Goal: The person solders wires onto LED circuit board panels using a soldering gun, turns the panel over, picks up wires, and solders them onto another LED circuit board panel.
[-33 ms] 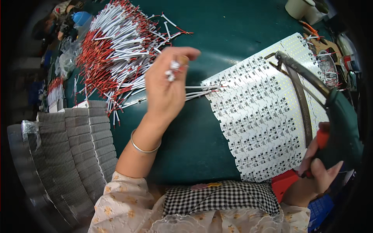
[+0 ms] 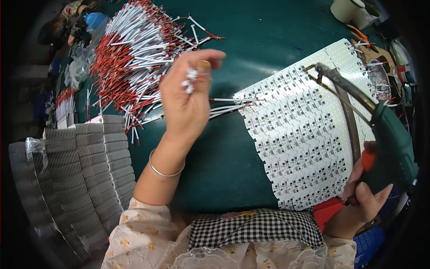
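Note:
Short white-sleeved wires [image 2: 190, 80] with red ends stick out of my left hand [image 2: 184, 105], which is closed around them above the green table. To its right, several white wires [image 2: 224, 108] reach the edge of a panel of circuit boards [image 2: 291, 130]; whether my hand touches these is hidden. My right hand [image 2: 365, 197] grips a green soldering gun [image 2: 394, 145] with a red trigger. Its bent metal tip hangs over the upper part of the panel; contact cannot be made out.
A large heap of red and white wires [image 2: 134, 58] lies at the back left. Stacked grey strips [image 2: 85, 175] stand at the left. A checkered cushion [image 2: 255, 228] rests at the front edge. Pale cups [image 2: 347, 10] and orange-handled pliers [image 2: 359, 35] lie at the back right.
My left hand has shifted slightly left with its wires. The soldering gun in my right hand has moved a little to the left.

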Motion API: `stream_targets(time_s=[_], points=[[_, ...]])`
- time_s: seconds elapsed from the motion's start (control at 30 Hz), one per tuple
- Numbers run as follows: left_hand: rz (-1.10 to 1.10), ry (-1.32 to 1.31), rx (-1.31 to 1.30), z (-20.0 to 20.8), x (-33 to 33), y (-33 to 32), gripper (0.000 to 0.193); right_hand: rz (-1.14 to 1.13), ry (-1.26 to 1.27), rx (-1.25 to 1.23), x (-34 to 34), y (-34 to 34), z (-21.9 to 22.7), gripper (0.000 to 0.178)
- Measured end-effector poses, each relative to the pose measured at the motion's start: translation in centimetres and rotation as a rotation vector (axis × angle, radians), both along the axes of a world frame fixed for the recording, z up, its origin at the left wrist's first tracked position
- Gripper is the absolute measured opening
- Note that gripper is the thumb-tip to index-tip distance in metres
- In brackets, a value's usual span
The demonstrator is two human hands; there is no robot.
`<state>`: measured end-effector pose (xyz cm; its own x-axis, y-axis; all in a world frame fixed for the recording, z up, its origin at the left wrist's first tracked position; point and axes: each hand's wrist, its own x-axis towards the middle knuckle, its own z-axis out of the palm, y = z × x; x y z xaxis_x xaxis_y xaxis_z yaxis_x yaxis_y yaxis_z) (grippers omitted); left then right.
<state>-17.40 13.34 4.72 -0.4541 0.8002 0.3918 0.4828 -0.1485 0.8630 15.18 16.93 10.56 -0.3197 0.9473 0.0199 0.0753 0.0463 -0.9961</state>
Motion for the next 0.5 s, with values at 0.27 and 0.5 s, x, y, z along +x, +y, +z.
stream_targets(time_s=[0.27,0.5], points=[[-0.16,-0.766,0.097,1.0,-0.9,0.6,0.033,-0.031,0.111,-0.135,-0.4,0.2,-1.7,0.079],[-0.358,-1.064,0.229,1.0,-2.0,1.8,0.032,-0.012,0.144,-0.264,0.4,1.0,-1.5,0.08]])
